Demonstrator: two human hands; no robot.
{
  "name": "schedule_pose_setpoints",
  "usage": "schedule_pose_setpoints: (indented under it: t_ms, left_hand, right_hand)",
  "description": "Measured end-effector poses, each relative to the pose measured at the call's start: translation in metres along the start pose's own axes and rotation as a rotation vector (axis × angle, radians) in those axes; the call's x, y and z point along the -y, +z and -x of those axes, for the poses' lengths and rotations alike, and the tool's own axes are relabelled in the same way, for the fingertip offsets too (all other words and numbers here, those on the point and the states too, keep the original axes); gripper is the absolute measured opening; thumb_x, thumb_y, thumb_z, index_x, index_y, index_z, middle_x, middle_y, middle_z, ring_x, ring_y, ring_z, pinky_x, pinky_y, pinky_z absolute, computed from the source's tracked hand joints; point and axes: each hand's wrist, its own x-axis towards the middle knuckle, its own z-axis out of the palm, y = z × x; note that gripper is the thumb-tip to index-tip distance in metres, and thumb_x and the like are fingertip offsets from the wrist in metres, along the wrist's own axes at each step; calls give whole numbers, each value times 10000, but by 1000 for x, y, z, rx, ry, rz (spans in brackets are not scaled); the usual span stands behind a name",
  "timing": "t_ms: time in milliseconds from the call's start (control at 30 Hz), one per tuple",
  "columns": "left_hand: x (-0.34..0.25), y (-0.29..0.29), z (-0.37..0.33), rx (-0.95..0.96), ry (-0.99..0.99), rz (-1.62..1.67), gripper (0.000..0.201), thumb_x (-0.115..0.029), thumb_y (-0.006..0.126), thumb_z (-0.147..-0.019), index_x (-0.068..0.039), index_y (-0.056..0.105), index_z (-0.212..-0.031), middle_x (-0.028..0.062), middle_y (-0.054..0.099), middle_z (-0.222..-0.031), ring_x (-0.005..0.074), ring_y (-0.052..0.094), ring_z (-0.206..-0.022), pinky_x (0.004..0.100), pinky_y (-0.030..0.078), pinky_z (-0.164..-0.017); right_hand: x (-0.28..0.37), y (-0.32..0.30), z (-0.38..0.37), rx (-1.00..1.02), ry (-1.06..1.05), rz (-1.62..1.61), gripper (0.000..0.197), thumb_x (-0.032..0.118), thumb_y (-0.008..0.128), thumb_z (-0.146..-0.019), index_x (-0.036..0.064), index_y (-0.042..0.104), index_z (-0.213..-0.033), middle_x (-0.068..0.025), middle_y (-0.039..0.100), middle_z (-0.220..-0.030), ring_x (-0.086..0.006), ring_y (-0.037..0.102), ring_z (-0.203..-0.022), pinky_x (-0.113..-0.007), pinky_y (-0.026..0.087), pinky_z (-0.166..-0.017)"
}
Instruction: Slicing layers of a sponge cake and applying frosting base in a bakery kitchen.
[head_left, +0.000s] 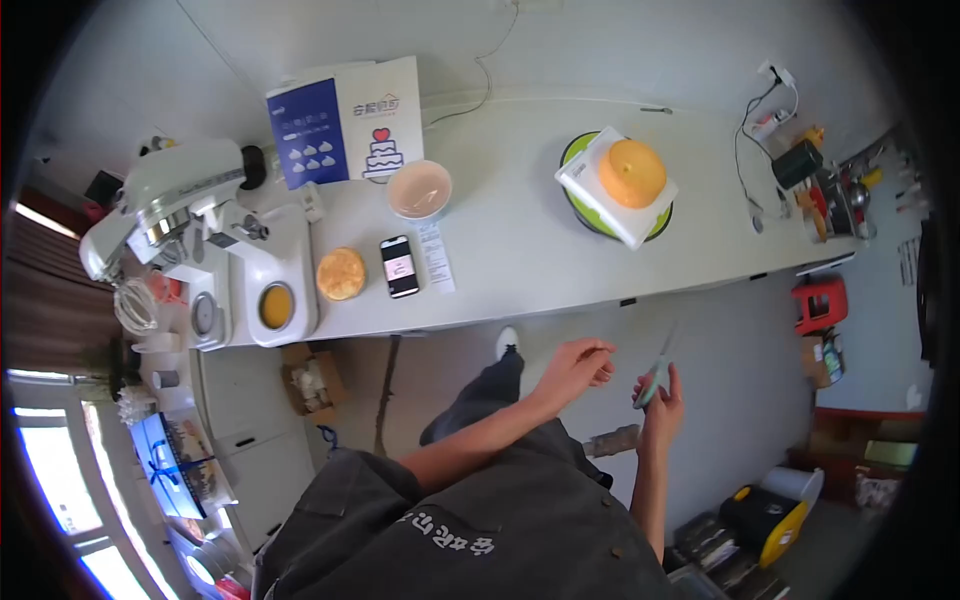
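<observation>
In front of my body, past the counter's near edge, my right hand grips a pair of scissors by the pale green handle. Their thin pointed blade points up and away from me. Beside it on the left, my left hand hovers with its fingers loosely curled in, and I see nothing in it. A round yellow cake layer rests on a white square board at the right of the counter. Under that board is a round green and black base. Neither hand touches the cake.
On the white counter stand a pink bowl, a phone, a paper slip and a round golden baked piece. At left are a stand mixer and a scale. Utensils crowd the right end.
</observation>
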Motion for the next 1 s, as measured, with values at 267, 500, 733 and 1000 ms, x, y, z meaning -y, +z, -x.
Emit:
schedule_pose_setpoints:
  t_ms: [267,500,733,1000]
  left_hand:
    - [-108,-19,-148,-151,5,-114,304,-181,544,-1048,39,619,-1243,107,690,-990,166,704,-872,311,604,-771]
    - [-123,-27,-239,-622,335,-224,271,-114,546,-1035,91,633,-1189,144,717,-1007,189,711,-932,310,592,-840]
    - [-137,2,-300,-980,438,-308,323,-105,585,-973,-17,621,-1282,227,639,-1278,309,702,-1044,383,574,-849]
    - [-127,0,-329,-1128,325,-390,464,-323,545,-1038,-23,575,-1391,260,674,-1236,361,682,-1120,416,527,-973]
  right_hand:
    - [15,19,-199,138,-18,833,645,110,670,-928,-38,424,-1506,-119,706,-820,-149,631,-706,-314,499,-643]
    - [-7,32,-374,264,-169,1169,628,133,691,-892,-15,482,-1464,-220,712,-924,-328,692,-791,-409,546,-757]
    - [7,21,-495,402,-713,1538,579,156,686,-893,65,534,-1444,-217,681,-1109,-404,677,-968,-463,546,-885]
    - [157,164,-489,655,-222,472,377,248,621,-1026,27,643,-1331,-90,688,-1000,-163,647,-846,-286,541,-743]
